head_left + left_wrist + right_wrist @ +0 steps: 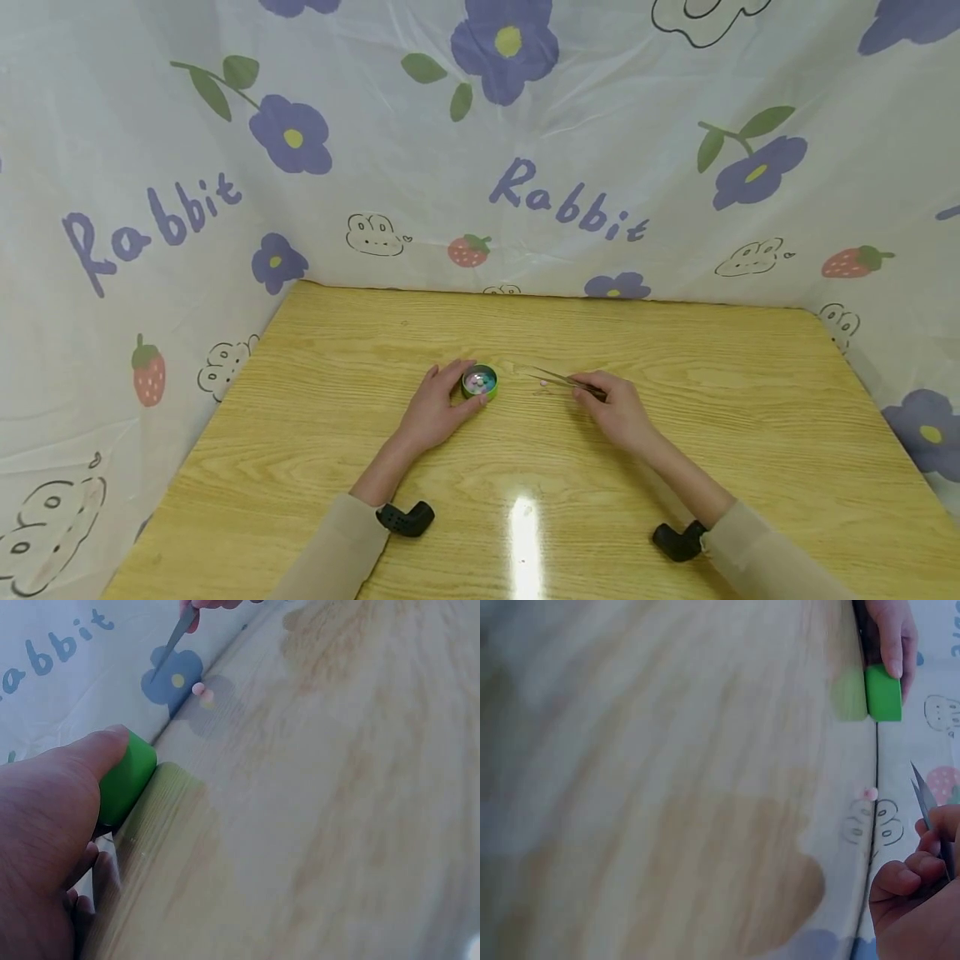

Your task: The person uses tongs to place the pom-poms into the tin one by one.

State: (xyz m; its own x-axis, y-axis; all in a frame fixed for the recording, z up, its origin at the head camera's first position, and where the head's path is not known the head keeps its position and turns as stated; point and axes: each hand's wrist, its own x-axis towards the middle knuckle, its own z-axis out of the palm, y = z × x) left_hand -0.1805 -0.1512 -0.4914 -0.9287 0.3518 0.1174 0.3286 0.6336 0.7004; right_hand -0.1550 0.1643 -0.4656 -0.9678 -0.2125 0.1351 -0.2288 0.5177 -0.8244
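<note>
My left hand holds a small round green tin on the table, thumb at its near side and fingers round the far side. Several pink, white and teal bits lie inside it. In my right hand is a pair of slim metal tweezers, pointing left, tips slightly apart with nothing between them. A tiny pink bead lies on the tabletop just under the tweezers. The right wrist view shows the tweezers above the table, apart from the bead.
The wood-grain table meets a white curtain printed with flowers and rabbits at its back and sides. Light glares off the near middle of the tabletop. A black device sits on each wrist.
</note>
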